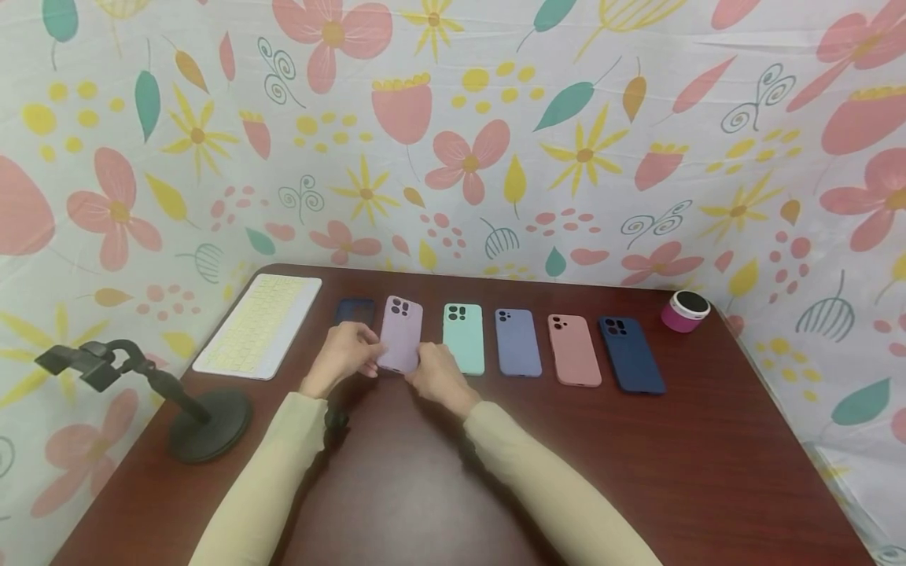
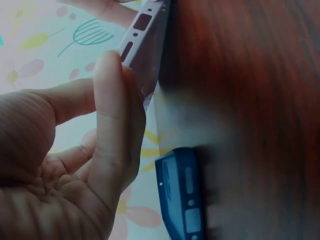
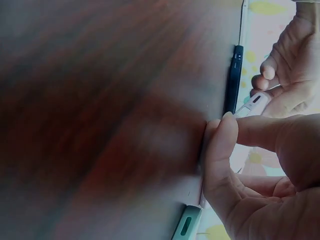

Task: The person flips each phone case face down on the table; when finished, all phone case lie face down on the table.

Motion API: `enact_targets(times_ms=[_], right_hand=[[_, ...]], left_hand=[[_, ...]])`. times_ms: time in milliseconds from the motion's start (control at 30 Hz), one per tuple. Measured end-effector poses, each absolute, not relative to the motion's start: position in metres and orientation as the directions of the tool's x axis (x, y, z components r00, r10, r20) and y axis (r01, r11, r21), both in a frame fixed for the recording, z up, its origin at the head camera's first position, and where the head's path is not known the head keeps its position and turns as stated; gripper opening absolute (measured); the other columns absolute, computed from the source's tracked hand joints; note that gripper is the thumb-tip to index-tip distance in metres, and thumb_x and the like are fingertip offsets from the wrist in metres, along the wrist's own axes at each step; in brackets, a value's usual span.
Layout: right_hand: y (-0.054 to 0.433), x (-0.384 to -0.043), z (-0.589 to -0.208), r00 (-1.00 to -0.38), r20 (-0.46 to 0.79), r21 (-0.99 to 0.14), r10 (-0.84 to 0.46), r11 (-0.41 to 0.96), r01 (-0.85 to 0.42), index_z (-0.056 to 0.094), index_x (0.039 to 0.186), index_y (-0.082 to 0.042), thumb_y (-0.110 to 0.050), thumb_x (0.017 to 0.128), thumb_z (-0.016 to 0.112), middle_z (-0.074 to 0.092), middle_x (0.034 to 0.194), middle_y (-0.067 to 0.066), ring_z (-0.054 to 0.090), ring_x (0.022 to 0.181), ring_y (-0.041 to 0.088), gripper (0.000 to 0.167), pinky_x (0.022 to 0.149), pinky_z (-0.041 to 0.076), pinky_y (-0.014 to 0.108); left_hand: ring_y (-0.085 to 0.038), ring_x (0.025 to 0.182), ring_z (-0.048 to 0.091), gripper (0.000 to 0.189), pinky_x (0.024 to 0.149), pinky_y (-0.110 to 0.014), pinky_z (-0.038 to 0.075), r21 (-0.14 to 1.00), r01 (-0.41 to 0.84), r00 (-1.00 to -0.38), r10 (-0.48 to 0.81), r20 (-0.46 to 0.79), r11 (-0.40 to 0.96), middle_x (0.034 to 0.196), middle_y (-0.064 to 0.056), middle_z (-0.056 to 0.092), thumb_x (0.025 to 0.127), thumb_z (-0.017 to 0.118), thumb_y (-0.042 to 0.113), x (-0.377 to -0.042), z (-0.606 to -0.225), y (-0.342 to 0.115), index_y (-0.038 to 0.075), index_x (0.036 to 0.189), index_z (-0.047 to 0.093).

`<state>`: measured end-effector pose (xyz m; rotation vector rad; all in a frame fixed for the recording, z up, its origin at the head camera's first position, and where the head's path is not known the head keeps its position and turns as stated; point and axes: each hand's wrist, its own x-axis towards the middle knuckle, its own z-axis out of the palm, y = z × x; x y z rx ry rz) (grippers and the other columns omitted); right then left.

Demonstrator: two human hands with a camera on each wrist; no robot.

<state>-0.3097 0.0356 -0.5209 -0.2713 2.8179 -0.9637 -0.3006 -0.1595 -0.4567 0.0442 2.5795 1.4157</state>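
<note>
Both hands hold a lilac phone case [image 1: 400, 336] by its lower end, its camera cutouts facing up and away. My left hand [image 1: 344, 355] pinches the lower left corner. In the left wrist view, the thumb and fingers of that hand [image 2: 112, 135] meet at the edge with the port cutouts. My right hand [image 1: 440, 377] grips the lower right corner, thumb against fingertip in the right wrist view [image 3: 245, 165]. A dark blue case [image 1: 356, 310] lies just left, partly hidden behind the left hand. A mint green case [image 1: 463, 346] lies right beside the right hand.
Farther right in the row lie a periwinkle case [image 1: 518, 343], a pink case [image 1: 575, 350] and a navy case [image 1: 632, 358]. A pink and white round speaker [image 1: 684, 311] stands at the back right. At left are a white keyboard [image 1: 293, 314] and a black phone stand [image 1: 208, 424].
</note>
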Motion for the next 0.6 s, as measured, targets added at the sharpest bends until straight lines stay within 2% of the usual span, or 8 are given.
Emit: enact_targets(times_ms=[300,600], right_hand=[[0.038,-0.314,-0.533,-0.975,-0.027,-0.524,-0.222,0.833,-0.175,0.071,0.11,0.001,-0.01,0.092,0.08,0.073,0.086,0.01,0.065,0.067,0.017,0.022,0.058,0.054,0.026],[0.039,-0.313,-0.536,-0.974,0.005,-0.497,-0.226,0.845,-0.198,0.07,0.105,0.001,-0.007,0.091,0.08,0.074,0.089,0.013,0.064,0.069,0.018,0.019,0.058,0.055,0.026]], left_hand=[[-0.013,0.055,0.075,0.016,0.061,-0.027,0.065,0.77,-0.019,-0.987,0.113,-0.118,0.637,0.079,-0.016,0.078,0.1,0.071,0.007,-0.301,-0.46,-0.152,-0.009,0.105,0.074],[-0.018,0.056,0.078,0.02,0.06,-0.027,0.063,0.727,-0.002,-0.984,0.13,-0.125,0.686,0.082,-0.02,0.08,0.097,0.069,0.008,-0.311,-0.479,-0.15,-0.009,0.104,0.074]])
